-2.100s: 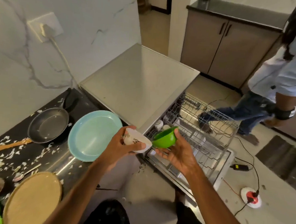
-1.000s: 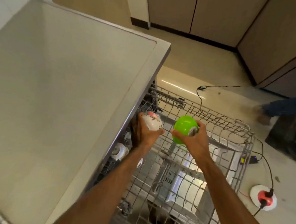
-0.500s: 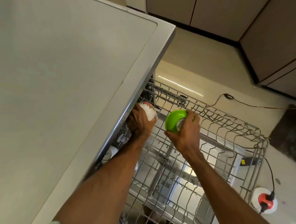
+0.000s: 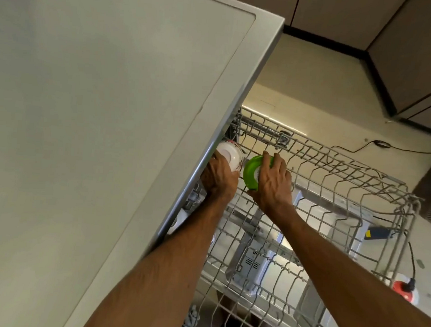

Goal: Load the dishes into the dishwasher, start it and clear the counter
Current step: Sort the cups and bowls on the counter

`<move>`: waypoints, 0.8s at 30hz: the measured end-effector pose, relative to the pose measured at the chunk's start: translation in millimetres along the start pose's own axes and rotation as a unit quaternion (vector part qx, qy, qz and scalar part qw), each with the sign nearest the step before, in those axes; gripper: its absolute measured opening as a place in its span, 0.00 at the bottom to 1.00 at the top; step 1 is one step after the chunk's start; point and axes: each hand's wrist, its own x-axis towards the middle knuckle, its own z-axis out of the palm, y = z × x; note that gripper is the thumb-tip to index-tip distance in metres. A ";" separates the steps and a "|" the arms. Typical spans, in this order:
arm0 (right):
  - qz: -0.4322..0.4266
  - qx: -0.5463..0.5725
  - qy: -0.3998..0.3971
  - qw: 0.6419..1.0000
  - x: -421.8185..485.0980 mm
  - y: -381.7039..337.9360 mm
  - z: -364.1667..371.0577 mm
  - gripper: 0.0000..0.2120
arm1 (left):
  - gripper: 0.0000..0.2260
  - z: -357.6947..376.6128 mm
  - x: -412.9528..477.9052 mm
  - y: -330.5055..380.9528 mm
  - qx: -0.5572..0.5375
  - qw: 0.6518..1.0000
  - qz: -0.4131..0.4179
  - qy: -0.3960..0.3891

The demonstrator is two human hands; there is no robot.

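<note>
Both hands were in at the rack! The left hand [image 4: 219, 179] had its fingers curled round a white bowl [image 4: 229, 154] with a reddish pattern. The bowl's base was turned up toward the camera, and it sat at the fingertips, tucked under the overhanging edge of the dishwasher top [image 4: 111, 105]. Just to the right of it, the right hand [image 4: 271, 185] gripped a green bowl [image 4: 250, 172], fingers wrapped over the upper rim and thumb underneath, with the bowl tipped up on its edge. The two bowls sat just beside each other between the hands; whether they touched, I couldn't tell, nor whether either one rested on the wires. Under both hands lay the pulled-out wire rack [image 4: 336, 171], stretching away to the right of the right hand and back beneath both forearms. Below the wrists, through the wires, showed the open door panel [image 4: 251, 263]. Out past the right forearm, a red and white socket reel [image 4: 404, 291] sat on the floor.
</note>
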 end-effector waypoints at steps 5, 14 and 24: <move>0.007 0.033 -0.045 0.998 -0.8 1.1 1.3 0.57 | 0.42 1.3 -11.1 -2.4 -0.001 1.000 0.002 0.003; 0.028 0.255 0.084 0.963 -92.4 -23.5 -16.4 0.37 | 0.34 -0.3 -78.1 -28.1 -0.094 0.986 0.103 0.095; 0.065 0.369 0.049 0.926 -241.0 -59.6 -120.3 0.20 | 0.17 -95.1 -250.9 -67.7 -0.217 0.955 0.178 0.099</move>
